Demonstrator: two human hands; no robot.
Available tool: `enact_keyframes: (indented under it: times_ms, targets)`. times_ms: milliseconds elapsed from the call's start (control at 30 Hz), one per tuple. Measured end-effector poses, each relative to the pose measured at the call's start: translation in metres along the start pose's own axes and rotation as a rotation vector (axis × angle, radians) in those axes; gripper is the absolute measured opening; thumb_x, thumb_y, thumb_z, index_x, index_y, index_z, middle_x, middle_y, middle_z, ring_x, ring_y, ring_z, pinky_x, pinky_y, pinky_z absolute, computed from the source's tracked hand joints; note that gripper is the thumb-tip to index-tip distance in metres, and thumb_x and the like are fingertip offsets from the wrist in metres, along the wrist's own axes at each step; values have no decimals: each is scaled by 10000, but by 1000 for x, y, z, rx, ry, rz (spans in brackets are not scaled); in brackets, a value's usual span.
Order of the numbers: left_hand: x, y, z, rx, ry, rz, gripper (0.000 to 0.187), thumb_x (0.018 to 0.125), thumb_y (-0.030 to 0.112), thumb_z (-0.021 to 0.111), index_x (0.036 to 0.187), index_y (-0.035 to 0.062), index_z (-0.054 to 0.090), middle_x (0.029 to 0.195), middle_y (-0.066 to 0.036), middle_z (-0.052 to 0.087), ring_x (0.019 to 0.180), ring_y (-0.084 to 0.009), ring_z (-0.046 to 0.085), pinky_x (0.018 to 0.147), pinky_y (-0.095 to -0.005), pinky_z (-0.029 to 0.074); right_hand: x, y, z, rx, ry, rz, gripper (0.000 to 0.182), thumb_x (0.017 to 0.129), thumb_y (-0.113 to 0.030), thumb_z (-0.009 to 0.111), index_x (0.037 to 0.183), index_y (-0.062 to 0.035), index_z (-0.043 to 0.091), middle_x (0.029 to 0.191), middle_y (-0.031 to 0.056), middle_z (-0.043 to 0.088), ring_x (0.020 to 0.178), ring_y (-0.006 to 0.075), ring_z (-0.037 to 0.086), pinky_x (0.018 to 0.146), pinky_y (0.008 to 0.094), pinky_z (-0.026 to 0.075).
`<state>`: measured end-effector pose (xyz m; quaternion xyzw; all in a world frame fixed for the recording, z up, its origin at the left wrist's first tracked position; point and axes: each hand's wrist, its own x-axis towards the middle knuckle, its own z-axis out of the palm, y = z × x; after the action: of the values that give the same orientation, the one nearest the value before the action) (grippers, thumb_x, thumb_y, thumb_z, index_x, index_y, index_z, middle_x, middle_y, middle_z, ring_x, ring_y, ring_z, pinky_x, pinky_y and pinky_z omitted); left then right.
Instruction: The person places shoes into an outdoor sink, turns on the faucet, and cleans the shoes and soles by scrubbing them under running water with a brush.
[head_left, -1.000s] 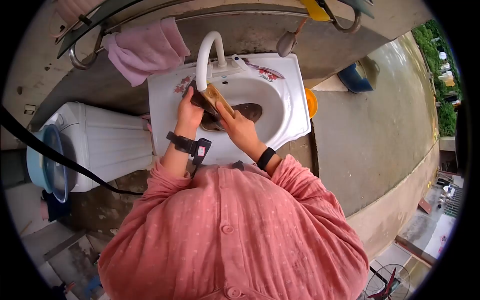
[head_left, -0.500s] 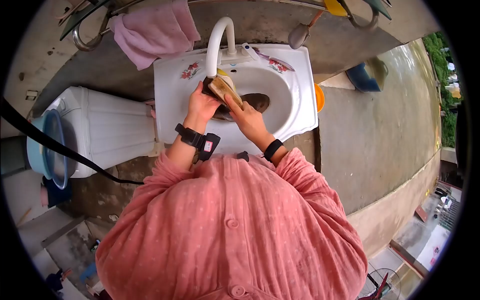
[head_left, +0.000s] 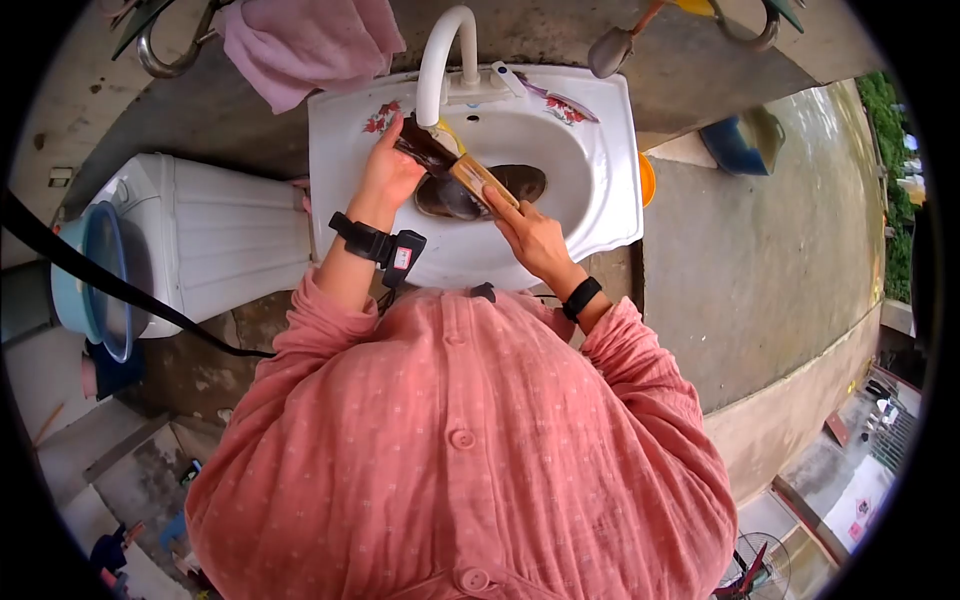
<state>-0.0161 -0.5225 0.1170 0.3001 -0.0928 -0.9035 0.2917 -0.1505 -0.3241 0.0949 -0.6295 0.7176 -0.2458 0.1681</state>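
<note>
My left hand grips a dark brown shoe, tilted up under the white faucet spout. In my right hand is a wooden scrubbing brush, its far end against the shoe; the bristles are hidden. Another dark shoe lies in the white washbasin below, partly covered by the brush and right hand. Something yellow shows behind the spout, too hidden to name.
A toothbrush-like pink and white object rests on the basin's back right rim. A pink towel hangs at the back left. A white washing machine with blue basins stands left. An orange container is right of the sink.
My right hand and the brush have moved right and slightly down, uncovering more of the shoe. The left hand has shifted slightly left and up. The view has shifted a little.
</note>
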Motion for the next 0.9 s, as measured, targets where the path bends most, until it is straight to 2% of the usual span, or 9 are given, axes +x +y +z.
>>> enact_keyframes:
  times_ms: [67,200,233,333,433,533,700,800,900]
  targets:
    - [-4,4,2,240,-36,224,341,823,200,597,1070,-11,495,1053,-110,548,1012,-223,497,918,-352,361,-12,9,-1,116,86,122,509,843,-202,506,1319,-242,328,806,174,537,642,347,549,588,428,444]
    - [-25,5,16,852,-218,172,264,758,85,659,976,-1,536,914,-27,572,818,-100,534,760,-254,431,-1,21,-3,517,338,504,509,871,-265,491,1305,-76,304,791,218,568,676,333,572,593,398,432]
    - [-33,5,22,1137,-260,94,268,734,73,677,955,13,538,876,6,564,781,-69,509,714,-223,426,4,22,-3,561,398,497,517,869,-269,504,1271,0,322,771,160,578,644,253,561,602,342,433]
    - [-45,-10,8,1816,-616,-27,279,658,83,713,863,14,538,848,-59,589,812,-141,545,726,-276,411,14,26,-7,913,203,724,505,861,-253,523,1255,7,345,764,81,562,612,166,510,598,289,428]
    - [-62,-15,-13,2170,-884,164,228,621,76,675,667,35,455,714,-97,499,782,-302,471,755,-348,367,19,29,15,936,230,662,491,846,-194,543,1260,-14,350,686,0,462,540,74,409,482,216,345]
    - [-50,-8,-63,2359,-978,493,138,621,2,592,646,44,463,713,-86,482,773,-277,475,750,-342,369,20,23,29,944,209,622,478,819,-114,537,1248,-31,346,658,-12,424,496,54,377,408,206,313]
    - [-44,-5,-86,2424,-756,405,154,591,-88,497,651,53,513,781,-79,519,844,-260,488,825,-326,370,15,24,47,893,76,751,433,797,-112,512,1190,-34,348,724,37,481,526,98,435,426,240,359]
    - [-43,-7,-85,2438,-640,656,164,655,-16,555,805,49,566,954,-100,536,985,-276,472,940,-317,325,18,11,31,881,-57,782,429,799,-139,508,1190,-36,365,729,86,519,594,174,504,514,294,407]
    - [-36,-6,-78,1914,-56,600,570,719,262,672,1186,33,440,1236,-165,441,1145,-303,414,959,-369,327,16,31,59,725,-42,748,436,793,-160,508,1193,-33,387,766,161,562,670,291,572,622,372,461]
